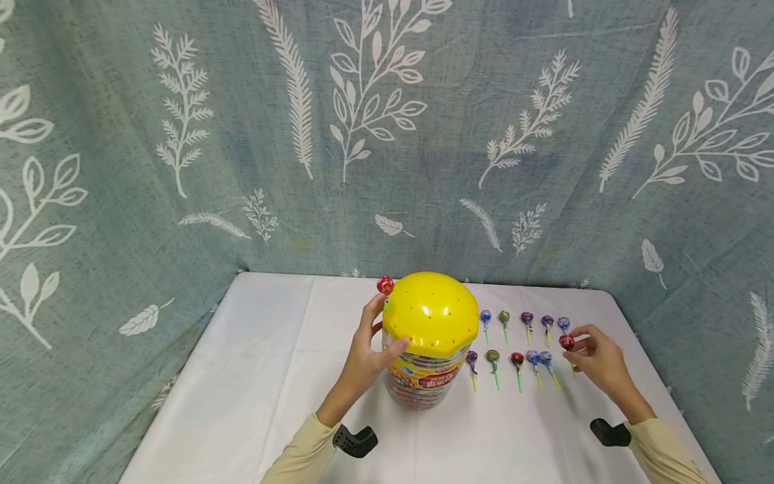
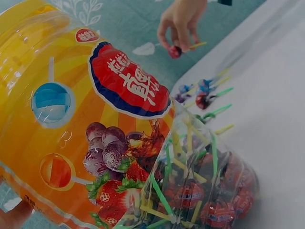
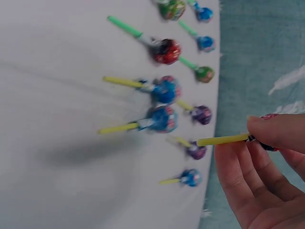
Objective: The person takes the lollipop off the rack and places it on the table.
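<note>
A big clear plastic jar [image 1: 423, 383] with a yellow lid [image 1: 432, 312] stands upright on the table. My left hand [image 1: 365, 356] grips its left side near the lid, thumb on the lid's front edge. A red-wrapped lollipop [image 1: 385, 285] shows right above those fingertips; whether they hold it is unclear. More lollipops [image 2: 219, 212] fill the jar in the left wrist view. My right hand [image 1: 598, 359] pinches a dark red lollipop [image 1: 566, 342] by its wrapped head above the table, and its yellow stick [image 3: 223, 140] points away from the fingers.
Right of the jar, several lollipops lie in two rows on the white tablecloth [image 1: 242, 376]; a red one [image 1: 517, 359] and a blue one [image 1: 547, 358] are in the nearer row. A grey-green leaf-patterned curtain [image 1: 387, 202] hangs behind and at both sides.
</note>
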Motion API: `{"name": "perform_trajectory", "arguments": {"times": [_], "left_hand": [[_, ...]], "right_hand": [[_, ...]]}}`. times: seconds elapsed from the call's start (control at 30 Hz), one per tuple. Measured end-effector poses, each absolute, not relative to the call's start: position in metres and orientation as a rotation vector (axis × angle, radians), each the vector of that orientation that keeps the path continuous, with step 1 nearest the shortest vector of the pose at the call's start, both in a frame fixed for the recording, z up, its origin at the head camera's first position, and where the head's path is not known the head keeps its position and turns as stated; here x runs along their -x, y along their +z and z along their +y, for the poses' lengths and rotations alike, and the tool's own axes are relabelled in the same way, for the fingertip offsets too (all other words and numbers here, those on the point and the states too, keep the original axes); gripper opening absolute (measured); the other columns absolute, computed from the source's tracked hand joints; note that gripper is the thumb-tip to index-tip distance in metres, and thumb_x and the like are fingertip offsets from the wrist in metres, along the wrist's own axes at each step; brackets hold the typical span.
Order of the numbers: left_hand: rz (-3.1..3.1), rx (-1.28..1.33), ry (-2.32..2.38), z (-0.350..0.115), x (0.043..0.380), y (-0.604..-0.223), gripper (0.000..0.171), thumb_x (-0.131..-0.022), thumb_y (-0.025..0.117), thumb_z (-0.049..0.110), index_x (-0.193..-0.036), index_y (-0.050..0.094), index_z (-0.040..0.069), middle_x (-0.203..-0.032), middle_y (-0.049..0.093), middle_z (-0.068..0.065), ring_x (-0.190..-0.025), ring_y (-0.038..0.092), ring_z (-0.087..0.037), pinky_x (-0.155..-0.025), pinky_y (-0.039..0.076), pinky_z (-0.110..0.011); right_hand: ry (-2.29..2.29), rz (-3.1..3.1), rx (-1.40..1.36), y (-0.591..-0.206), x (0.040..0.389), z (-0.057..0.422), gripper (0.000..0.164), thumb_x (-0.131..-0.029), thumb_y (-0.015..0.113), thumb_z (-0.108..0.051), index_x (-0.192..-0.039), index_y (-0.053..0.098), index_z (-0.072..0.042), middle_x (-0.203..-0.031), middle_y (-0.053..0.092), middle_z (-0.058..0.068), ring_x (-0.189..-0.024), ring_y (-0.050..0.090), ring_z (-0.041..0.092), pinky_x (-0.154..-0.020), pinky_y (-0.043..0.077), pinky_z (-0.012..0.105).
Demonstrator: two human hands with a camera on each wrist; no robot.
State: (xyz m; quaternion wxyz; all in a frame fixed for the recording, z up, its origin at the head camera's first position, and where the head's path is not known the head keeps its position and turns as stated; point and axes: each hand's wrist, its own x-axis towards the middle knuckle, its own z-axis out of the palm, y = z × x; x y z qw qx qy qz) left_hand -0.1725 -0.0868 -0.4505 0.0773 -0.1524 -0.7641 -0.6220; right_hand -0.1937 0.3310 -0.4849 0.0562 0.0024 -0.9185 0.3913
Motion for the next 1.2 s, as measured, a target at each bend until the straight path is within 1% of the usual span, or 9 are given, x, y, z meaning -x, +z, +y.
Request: {"name": "perform_trajectory", "arguments": {"times": [0.13, 0.2, 0.47, 0.5, 0.53, 0.7, 0.77, 0.97, 1.2], "left_hand": [[-2.280, 0.459, -1.849, -0.087, 0.176, -0.458, 0.080, -0.084, 0.066, 0.037, -0.148, 0.021, 0.023, -0.153, 0.025, -0.002, -0.138, 0.025, -0.023, -0.106, 0.030, -0.052], [-2.266, 0.467, -1.846, -0.088, 0.176, -0.460, 0.079, -0.083, 0.065, 0.040, -0.148, 0.021, 0.025, -0.152, 0.025, -0.001, -0.138, 0.025, -0.022, -0.106, 0.030, -0.053], [-2.250, 0.472, -1.838, -0.088, 0.176, -0.460, 0.079, -0.083, 0.065, 0.042, -0.147, 0.023, 0.026, -0.151, 0.027, 0.000, -0.137, 0.027, -0.022, -0.105, 0.031, -0.052], [-2.257, 0.467, -1.850, -0.088, 0.174, -0.454, 0.079, -0.083, 0.066, 0.040, -0.147, 0.024, 0.023, -0.151, 0.027, -0.001, -0.137, 0.027, -0.023, -0.105, 0.031, -0.053], [-2.261, 0.465, -1.858, -0.087, 0.171, -0.449, 0.079, -0.083, 0.066, 0.038, -0.147, 0.024, 0.021, -0.151, 0.027, -0.003, -0.137, 0.027, -0.024, -0.105, 0.031, -0.053], [-2.268, 0.445, -1.878, -0.086, 0.172, -0.446, 0.079, -0.082, 0.067, 0.038, -0.146, 0.026, 0.022, -0.151, 0.028, -0.004, -0.137, 0.026, -0.025, -0.105, 0.030, -0.053], [-2.262, 0.445, -1.863, -0.086, 0.176, -0.455, 0.079, -0.081, 0.067, 0.044, -0.145, 0.026, 0.027, -0.150, 0.028, 0.000, -0.137, 0.026, -0.022, -0.105, 0.031, -0.053], [-2.260, 0.455, -1.853, -0.086, 0.177, -0.454, 0.080, -0.080, 0.067, 0.045, -0.146, 0.026, 0.027, -0.150, 0.028, 0.000, -0.136, 0.026, -0.023, -0.105, 0.031, -0.054], [-2.273, 0.488, -1.855, -0.089, 0.179, -0.454, 0.080, -0.080, 0.068, 0.041, -0.147, 0.025, 0.028, -0.151, 0.029, 0.000, -0.137, 0.025, -0.023, -0.105, 0.029, -0.054]], "right_hand": [[1.186, -2.802, 0.044, -0.496, 0.195, 0.335, 0.037, -0.077, 0.072, 0.004, -0.108, 0.051, 0.004, -0.080, 0.063, 0.016, -0.059, 0.059, 0.013, -0.050, 0.053, 0.027], [1.190, -2.801, 0.061, -0.502, 0.196, 0.337, 0.037, -0.077, 0.072, 0.004, -0.107, 0.051, 0.004, -0.080, 0.063, 0.016, -0.059, 0.059, 0.014, -0.050, 0.054, 0.028], [1.213, -2.828, 0.165, -0.527, 0.202, 0.345, 0.035, -0.076, 0.070, 0.003, -0.104, 0.050, 0.004, -0.078, 0.060, 0.016, -0.057, 0.060, 0.019, -0.049, 0.054, 0.038], [1.202, -2.844, 0.186, -0.530, 0.203, 0.346, 0.035, -0.076, 0.069, 0.002, -0.104, 0.050, 0.004, -0.078, 0.060, 0.017, -0.057, 0.059, 0.019, -0.049, 0.054, 0.039], [1.188, -2.860, 0.208, -0.532, 0.204, 0.347, 0.035, -0.076, 0.069, 0.002, -0.105, 0.049, 0.004, -0.078, 0.059, 0.018, -0.058, 0.059, 0.020, -0.050, 0.054, 0.039], [1.104, -2.927, 0.266, -0.537, 0.208, 0.349, 0.035, -0.078, 0.070, 0.000, -0.105, 0.048, 0.007, -0.080, 0.059, 0.020, -0.062, 0.056, 0.023, -0.050, 0.051, 0.032], [1.072, -2.933, 0.276, -0.541, 0.209, 0.350, 0.035, -0.077, 0.071, 0.000, -0.104, 0.049, 0.007, -0.080, 0.058, 0.020, -0.064, 0.055, 0.024, -0.050, 0.048, 0.031], [1.007, -2.921, 0.310, -0.551, 0.212, 0.352, 0.034, -0.078, 0.069, 0.003, -0.104, 0.048, 0.006, -0.080, 0.056, 0.019, -0.066, 0.052, 0.026, -0.049, 0.045, 0.031], [0.973, -2.939, 0.299, -0.548, 0.212, 0.350, 0.034, -0.077, 0.068, 0.004, -0.104, 0.048, 0.007, -0.075, 0.054, 0.016, -0.064, 0.051, 0.025, -0.049, 0.043, 0.031]]}}
